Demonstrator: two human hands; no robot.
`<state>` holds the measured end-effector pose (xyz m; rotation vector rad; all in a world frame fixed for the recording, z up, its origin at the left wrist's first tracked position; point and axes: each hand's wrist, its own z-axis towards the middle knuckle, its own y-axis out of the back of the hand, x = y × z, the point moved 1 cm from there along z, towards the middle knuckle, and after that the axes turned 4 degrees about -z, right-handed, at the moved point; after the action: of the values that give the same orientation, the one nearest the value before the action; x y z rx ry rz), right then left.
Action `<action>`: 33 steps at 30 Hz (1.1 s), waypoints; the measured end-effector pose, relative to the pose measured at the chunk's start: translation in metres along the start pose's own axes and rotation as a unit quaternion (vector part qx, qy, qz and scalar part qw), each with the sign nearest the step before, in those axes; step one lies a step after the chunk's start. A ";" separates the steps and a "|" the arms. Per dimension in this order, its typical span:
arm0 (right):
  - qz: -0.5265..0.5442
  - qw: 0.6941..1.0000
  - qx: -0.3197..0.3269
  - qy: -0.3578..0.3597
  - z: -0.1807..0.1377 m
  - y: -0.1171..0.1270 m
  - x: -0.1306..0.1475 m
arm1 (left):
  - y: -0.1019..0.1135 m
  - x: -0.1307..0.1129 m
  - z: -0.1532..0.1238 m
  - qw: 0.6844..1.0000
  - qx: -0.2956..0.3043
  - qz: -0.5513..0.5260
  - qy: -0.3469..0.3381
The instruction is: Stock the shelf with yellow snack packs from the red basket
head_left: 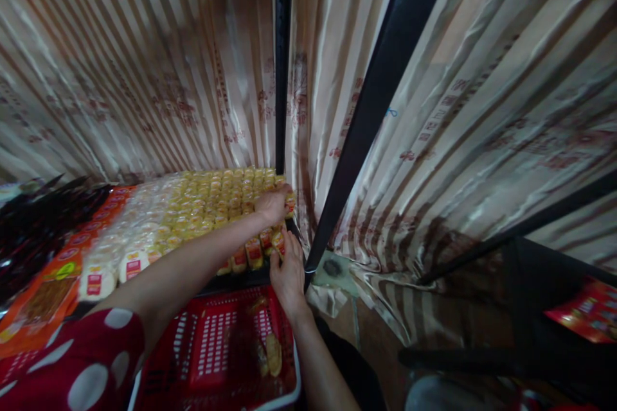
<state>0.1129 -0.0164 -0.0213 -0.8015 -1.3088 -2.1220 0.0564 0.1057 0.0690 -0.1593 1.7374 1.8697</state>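
Observation:
Rows of small yellow wrapped snack packs [216, 196] fill the right end of a shelf. My left hand [272, 203] reaches across them with its fingers curled over packs at the far right edge. My right hand [288, 266] is at the shelf's front right corner, fingers closed on a yellow pack with a red label [278, 239]. Below the shelf stands a red plastic basket [212, 353] holding a few yellow packs [272, 353].
White round packs with red labels [120, 257] and orange packs [48, 295] lie left of the yellow ones, dark packets [33, 225] further left. Striped curtains hang behind. Black rack posts [366, 109] stand right of my hands. A second black shelf with a red packet [585, 314] is at the right.

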 end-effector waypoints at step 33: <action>0.024 0.998 -0.043 0.027 -0.001 0.005 0.002 | -0.005 -0.012 -0.005 0.995 -0.062 0.076 0.001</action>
<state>0.1146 -0.0195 -0.0177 -0.7970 -1.1656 -2.1592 0.0678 0.0969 0.0692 -0.0785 1.6756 2.0902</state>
